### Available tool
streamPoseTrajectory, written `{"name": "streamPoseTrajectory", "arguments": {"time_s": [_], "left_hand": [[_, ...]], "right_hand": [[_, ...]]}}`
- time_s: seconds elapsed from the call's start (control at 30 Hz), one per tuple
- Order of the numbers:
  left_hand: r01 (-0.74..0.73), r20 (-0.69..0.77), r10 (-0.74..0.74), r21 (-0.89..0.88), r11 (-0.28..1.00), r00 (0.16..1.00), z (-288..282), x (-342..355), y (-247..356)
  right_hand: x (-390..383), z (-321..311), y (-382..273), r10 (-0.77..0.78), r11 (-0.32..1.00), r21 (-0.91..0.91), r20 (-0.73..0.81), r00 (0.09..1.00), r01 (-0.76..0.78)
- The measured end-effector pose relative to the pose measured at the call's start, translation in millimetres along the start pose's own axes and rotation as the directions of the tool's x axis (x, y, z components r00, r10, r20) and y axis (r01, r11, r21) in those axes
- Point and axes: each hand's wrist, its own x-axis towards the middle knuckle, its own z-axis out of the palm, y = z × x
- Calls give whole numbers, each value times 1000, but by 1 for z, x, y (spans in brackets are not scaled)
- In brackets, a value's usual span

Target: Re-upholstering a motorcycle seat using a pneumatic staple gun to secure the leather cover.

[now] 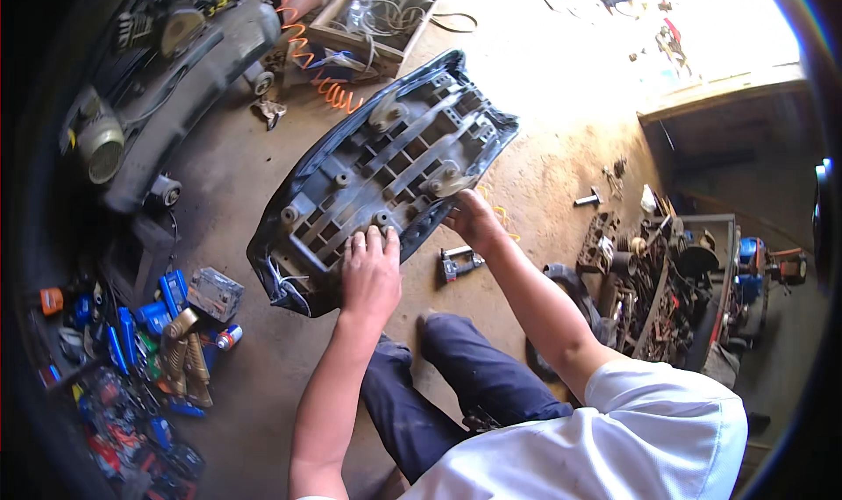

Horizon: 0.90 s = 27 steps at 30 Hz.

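A long black motorcycle seat (355, 203) is turned so its ribbed plastic underside faces me, with dark cover material folded round its rim. My left hand (372, 274) grips the near edge, its fingers laid over the plastic base beside a round rubber foot and its thumb hidden. At the right side, my right hand (478, 223) is closed round the rim, some of its fingers hidden behind the seat. Pale threads or loose strips hang at the seat's lower-left end. On the floor near my right hand lies a staple-gun-like tool (460, 264).
An air compressor (189, 105) stands at the left, near an orange coiled hose (303, 48). Behind the seat is a wooden crate (333, 37) of cables. Bottles and tools crowd the lower left, including a spray can (229, 337). Metal parts fill a bin (721, 281) at the right.
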Motion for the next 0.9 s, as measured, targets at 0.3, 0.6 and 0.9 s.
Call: {"name": "streamPoseTrajectory", "arguments": {"time_s": [0.3,0.6,0.9], "left_hand": [[-66,53,62,74,995,997,7,66,49],[-63,146,72,-63,996,987,6,102,58],[-22,206,65,-206,978,976,-110,142,12]], "right_hand": [[-5,15,8,73,978,204,-116,991,-48],[-13,8,11,138,921,378,-83,987,-97],[-20,75,-9,31,858,512,33,999,-43]]}}
